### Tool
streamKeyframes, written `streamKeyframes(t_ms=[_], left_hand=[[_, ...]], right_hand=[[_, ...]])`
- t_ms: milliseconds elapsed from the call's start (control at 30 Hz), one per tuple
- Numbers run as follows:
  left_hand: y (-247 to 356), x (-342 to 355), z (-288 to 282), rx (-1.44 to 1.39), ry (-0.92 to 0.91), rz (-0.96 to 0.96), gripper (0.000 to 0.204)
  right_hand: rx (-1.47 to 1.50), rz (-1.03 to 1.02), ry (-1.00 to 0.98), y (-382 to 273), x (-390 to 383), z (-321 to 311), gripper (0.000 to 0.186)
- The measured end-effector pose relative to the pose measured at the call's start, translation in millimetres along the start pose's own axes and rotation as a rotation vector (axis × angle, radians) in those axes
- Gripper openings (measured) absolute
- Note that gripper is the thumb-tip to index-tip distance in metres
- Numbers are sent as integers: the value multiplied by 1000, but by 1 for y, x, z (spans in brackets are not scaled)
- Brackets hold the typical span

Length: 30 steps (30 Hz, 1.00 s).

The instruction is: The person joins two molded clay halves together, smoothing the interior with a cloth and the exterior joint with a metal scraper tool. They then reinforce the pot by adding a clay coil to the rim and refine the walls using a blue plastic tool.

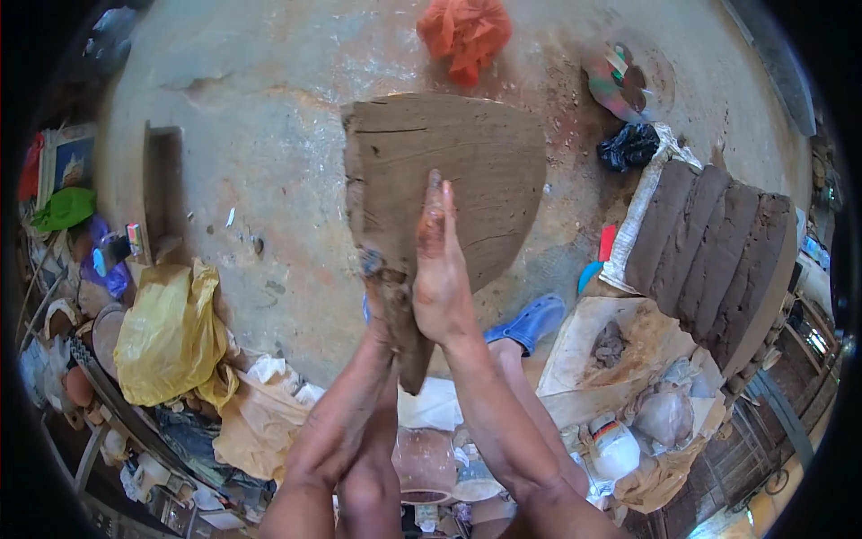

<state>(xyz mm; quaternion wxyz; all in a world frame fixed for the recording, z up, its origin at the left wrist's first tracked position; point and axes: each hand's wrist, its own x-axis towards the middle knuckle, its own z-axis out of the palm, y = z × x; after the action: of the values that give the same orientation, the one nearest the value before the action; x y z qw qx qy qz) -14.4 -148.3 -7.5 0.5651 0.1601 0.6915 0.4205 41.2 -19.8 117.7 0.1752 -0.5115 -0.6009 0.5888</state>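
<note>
A thick slab of brown clay (485,153) lies on the floor in front of me, with a curved right edge and a rough, cracked left edge. Over its near part, a long strip of clay (409,346) hangs between my palms, its narrow end pointing toward me. My left hand (375,301) is closed around the strip's left side, partly hidden by it. Flat against the other side is my right hand (440,278), fingers straight and close together, smeared with clay.
Several thick clay pieces (709,251) are stacked at the right. A red plastic bag (464,36) lies beyond the slab, and a black bag (627,146) right of it. A blue clog (532,323) is on my right foot. Yellow plastic sheeting (166,337) lies at left beside a wooden board (148,193).
</note>
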Motion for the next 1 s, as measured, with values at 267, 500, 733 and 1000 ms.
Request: streamKeyframes(t_ms=[267,500,733,1000], left_hand=[[-93,107,-70,-4,-41,-228,96],[-99,133,-87,-182,-101,-239,87],[18,96,-89,-459,-179,31,79],[63,76,-69,11,-179,317,81]], right_hand=[[-225,3,572,110,34,-55,66],[-79,233,340,235,56,-156,57],[-132,7,287,214,61,-150,41],[-666,-118,433,135,25,-106,33]])
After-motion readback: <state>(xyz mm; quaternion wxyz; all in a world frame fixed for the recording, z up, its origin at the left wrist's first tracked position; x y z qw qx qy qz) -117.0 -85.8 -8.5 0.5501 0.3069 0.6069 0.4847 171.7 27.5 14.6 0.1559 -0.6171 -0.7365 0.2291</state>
